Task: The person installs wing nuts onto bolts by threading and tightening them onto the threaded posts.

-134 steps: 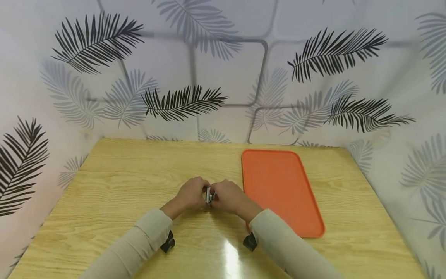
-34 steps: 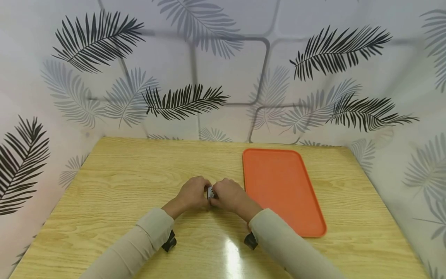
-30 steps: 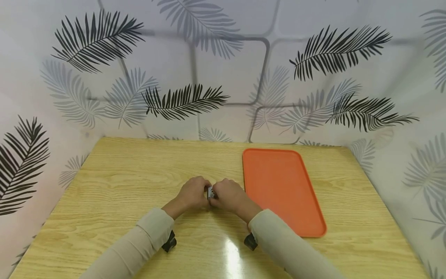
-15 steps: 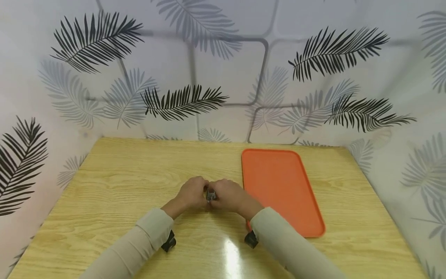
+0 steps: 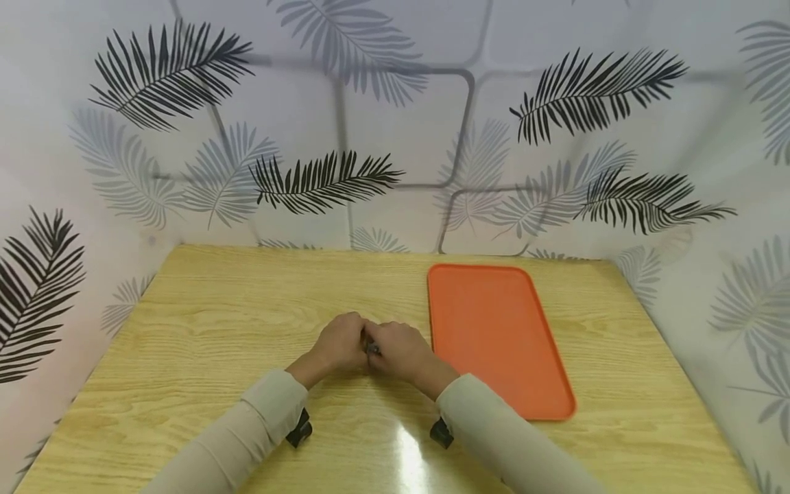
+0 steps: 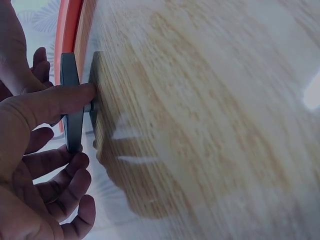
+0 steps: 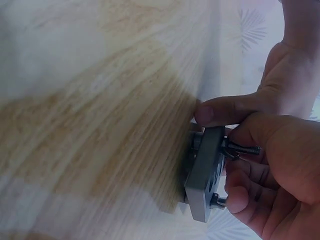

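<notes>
A small grey metal plate [image 7: 202, 177] with holes stands on edge just above the table. Two bolts stick out of its face; one threaded bolt [image 7: 243, 148] is longer than the other bolt [image 7: 218, 201]. My left hand [image 5: 338, 344] grips the plate, thumb near its table side and fingertips on its far edge, as the left wrist view shows. Facing it, my right hand [image 5: 400, 351] curls thumb and fingers around the longer bolt's end. From the head view the hands hide most of the plate. Whether a nut sits on the bolt, I cannot tell.
An orange-red tray [image 5: 500, 343] lies on the wooden table [image 5: 247, 295] to the right of the hands, partly behind the right forearm. A patterned cloth or wall covering [image 5: 395, 137] borders the table's back and sides. Black wrist cameras hang under both cuffs.
My right hand has turned and shifted slightly left, closer to the left hand. Less of the metal plate shows between the hands. The left hand keeps its place; the tray is unmoved.
</notes>
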Demonstrator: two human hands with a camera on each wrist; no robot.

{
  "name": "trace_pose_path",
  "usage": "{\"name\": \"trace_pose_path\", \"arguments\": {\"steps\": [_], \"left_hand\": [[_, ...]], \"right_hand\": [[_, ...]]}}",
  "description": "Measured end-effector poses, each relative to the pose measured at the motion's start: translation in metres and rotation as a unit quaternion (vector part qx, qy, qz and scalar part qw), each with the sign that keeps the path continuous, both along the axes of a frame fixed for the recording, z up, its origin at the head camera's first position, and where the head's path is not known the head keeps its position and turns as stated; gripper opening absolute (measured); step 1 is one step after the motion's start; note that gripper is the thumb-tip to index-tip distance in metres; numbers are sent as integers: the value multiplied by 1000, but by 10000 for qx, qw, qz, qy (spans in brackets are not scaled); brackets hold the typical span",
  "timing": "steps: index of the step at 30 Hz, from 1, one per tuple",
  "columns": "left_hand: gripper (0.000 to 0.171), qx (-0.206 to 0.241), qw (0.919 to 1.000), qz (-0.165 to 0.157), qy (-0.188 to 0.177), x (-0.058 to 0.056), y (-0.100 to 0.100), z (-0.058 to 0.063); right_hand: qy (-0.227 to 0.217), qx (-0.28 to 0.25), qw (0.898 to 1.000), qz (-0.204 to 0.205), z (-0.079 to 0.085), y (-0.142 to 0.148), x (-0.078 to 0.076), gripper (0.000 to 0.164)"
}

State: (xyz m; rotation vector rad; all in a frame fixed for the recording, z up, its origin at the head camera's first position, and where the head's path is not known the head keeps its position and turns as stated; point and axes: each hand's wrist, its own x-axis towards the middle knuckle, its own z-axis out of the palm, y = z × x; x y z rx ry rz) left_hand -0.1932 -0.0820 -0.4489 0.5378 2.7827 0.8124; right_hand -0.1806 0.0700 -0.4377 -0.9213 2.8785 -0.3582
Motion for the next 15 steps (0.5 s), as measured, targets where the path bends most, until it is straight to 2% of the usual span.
{"name": "trace_pose_path", "arguments": {"steps": [4, 7, 10, 11, 13, 15], "left_hand": [[15, -77, 9999, -45, 63, 0, 1, -1], [32, -193, 9997, -47, 114, 0, 1, -1], [46, -269, 9996, 4, 128, 1, 2, 0], [47, -280, 9995, 15, 122, 1, 2, 0], [47, -284, 9995, 24, 129, 2, 2, 1], [45, -294, 9995, 46, 105, 2, 2, 0]], "right_hand": [[-34, -356, 9992, 172, 1, 9, 0, 23], [-56, -529, 9977, 412, 7, 19, -1, 19], [-194, -503, 9979, 358, 12, 23, -2, 5], [-287, -462, 9981, 279, 12, 24, -2, 5], [-428, -372, 9983, 99, 11, 22, -1, 16], [-473, -320, 9983, 96, 8, 21, -1, 23]]}}
